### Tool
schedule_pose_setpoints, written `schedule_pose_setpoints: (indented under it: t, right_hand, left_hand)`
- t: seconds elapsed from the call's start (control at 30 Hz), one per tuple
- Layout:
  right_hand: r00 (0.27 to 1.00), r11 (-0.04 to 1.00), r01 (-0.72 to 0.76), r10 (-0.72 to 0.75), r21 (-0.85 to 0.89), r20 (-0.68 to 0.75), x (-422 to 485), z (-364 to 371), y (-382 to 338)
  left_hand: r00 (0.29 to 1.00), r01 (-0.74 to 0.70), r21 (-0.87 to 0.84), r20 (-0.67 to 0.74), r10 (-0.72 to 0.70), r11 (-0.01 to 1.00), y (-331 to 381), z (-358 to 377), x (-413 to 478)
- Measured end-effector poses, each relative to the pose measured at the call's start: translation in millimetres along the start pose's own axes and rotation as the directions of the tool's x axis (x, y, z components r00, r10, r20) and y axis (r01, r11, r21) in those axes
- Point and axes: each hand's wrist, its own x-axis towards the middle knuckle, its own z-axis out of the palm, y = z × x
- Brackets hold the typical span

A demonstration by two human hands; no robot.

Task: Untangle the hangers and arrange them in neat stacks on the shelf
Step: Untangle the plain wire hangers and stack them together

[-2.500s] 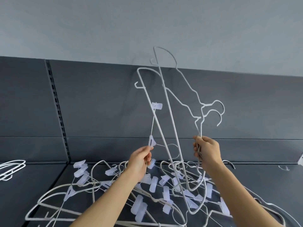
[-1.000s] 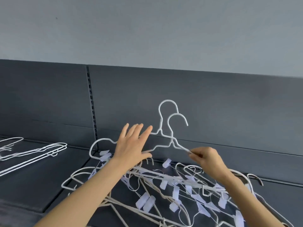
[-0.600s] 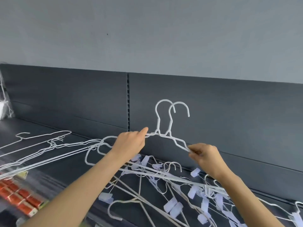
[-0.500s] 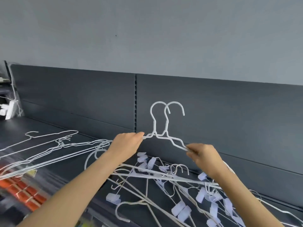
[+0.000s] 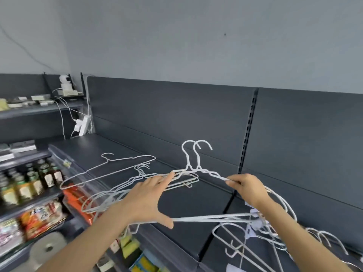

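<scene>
I hold a pair of white wire hangers (image 5: 196, 154) upright above the dark grey shelf (image 5: 196, 203), their hooks side by side. My right hand (image 5: 249, 189) pinches their right shoulder wire. My left hand (image 5: 145, 199) spans their left side, straight fingers lying along the shoulder wire and the thumb by the bottom bar. Behind my left hand lies a flat stack of hangers (image 5: 117, 189), and a single hanger (image 5: 106, 169) lies beyond it. The tangled pile of hangers with clips (image 5: 265, 232) sits under my right forearm at the lower right.
A slotted upright post (image 5: 249, 130) divides the dark back panel. Lower shelves at the left hold bottles (image 5: 29, 183) and snack packets (image 5: 39, 218). A power strip with cables (image 5: 82, 124) hangs at the far left corner, below a small camera (image 5: 64, 83).
The view has swung left, and both hands have carried the pair of hangers from above the tangled pile towards the flat stack. My left hand's fingers have straightened along the wire.
</scene>
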Motion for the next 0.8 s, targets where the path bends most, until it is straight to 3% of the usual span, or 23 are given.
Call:
schedule_pose_setpoints:
  t: [0.13,0.23,0.43,0.63,0.8]
  right_hand:
    - [0.987,0.998,0.035,-0.044,0.061,0.153,41.2,48.0,-37.4]
    - [0.983,0.998,0.059,-0.062,0.022,0.174,61.7,76.9,-59.6]
    - [0.978,0.978,0.147,-0.121,-0.151,0.172,98.3,109.4,-84.3]
    - [0.99,0.994,0.09,-0.083,-0.06,0.115,80.0,132.2,-66.5]
    - [0.986,0.998,0.009,0.001,-0.058,0.168,65.2,147.9,-47.1]
  left_hand:
    - [0.997,0.038,0.026,0.066,-0.04,0.999,-61.8,12.2,-1.0]
    - [0.997,0.079,0.05,0.02,-0.08,0.996,-94.8,15.8,0.1]
    - [0.969,0.244,-0.156,0.066,-0.237,0.957,-150.0,40.6,15.9]
    - [0.876,0.482,-0.328,0.196,-0.441,0.812,-184.9,65.1,49.8]
    - [0.862,0.492,-0.183,0.236,-0.448,0.851,-189.8,78.4,79.6]
